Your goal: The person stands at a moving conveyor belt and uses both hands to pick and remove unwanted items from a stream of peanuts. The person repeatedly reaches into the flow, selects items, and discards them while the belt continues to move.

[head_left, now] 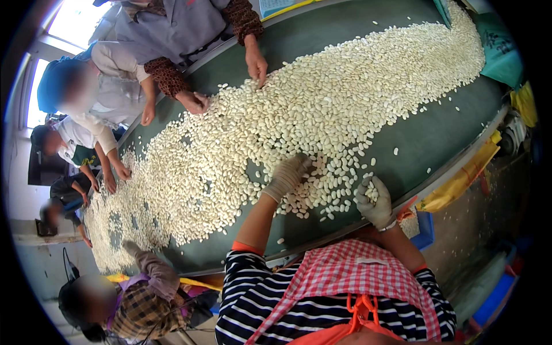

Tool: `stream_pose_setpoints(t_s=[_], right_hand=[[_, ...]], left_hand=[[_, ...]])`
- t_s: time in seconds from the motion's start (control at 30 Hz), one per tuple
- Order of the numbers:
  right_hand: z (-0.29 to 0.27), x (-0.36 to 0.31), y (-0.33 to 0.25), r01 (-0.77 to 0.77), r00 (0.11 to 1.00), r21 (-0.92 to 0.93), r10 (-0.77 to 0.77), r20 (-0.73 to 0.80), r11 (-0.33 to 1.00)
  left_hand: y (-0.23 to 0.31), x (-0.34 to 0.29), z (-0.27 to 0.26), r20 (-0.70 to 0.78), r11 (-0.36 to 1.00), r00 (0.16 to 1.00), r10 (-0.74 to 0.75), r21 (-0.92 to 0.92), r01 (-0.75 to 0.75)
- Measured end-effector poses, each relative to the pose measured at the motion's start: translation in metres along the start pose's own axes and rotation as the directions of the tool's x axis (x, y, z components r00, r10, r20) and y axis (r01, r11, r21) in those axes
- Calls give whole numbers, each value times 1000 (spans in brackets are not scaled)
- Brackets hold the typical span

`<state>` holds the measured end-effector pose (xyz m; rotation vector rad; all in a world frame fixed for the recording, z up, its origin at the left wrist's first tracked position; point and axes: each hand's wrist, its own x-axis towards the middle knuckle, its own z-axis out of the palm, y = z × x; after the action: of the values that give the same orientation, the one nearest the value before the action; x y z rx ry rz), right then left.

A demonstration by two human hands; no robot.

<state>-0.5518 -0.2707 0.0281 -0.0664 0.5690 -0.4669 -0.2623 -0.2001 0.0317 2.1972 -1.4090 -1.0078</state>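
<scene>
A thick layer of white beans (322, 92) covers the long green belt (414, 149). My left hand (289, 176), in a pale glove, rests among the beans near the belt's middle. Its fingers are curled down into them, and whatever lies under the fingertips is hidden. To its right, close to the near edge, my right hand (374, 208) is gloved too and turned palm up. Several beans (372, 192) lie in that palm with the fingers cupped round them. Between the two hands the beans thin out into a loose scatter.
Co-workers line the far side, one with bare hands (256, 62) on the beans. Another person (138, 293) works at my left. A metal rim (466, 152) edges the belt. Below it hang yellow sacks (460, 178), and a blue crate (424, 230) stands by my right arm.
</scene>
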Motion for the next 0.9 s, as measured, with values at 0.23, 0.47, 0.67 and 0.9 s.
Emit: stream_pose_setpoints(t_s=[0.23, 0.47, 0.67, 0.9], right_hand=[[7, -8, -22, 37, 997, -51, -41, -69, 998], [32, -22, -47, 70, 996, -191, -57, 73, 979], [-69, -139, -111, 231, 973, 82, -229, -39, 969], [-278, -230, -179, 4, 511, -553, -477, -715, 833]], left_hand=[[61, 95, 6, -257, 956, 963, 78, -254, -145], [52, 220, 42, -306, 831, 952, -3, -530, -168], [51, 93, -2, -312, 114, 825, -470, -949, -294], [-37, -4, 5, -229, -58, 713, -663, -933, -354]])
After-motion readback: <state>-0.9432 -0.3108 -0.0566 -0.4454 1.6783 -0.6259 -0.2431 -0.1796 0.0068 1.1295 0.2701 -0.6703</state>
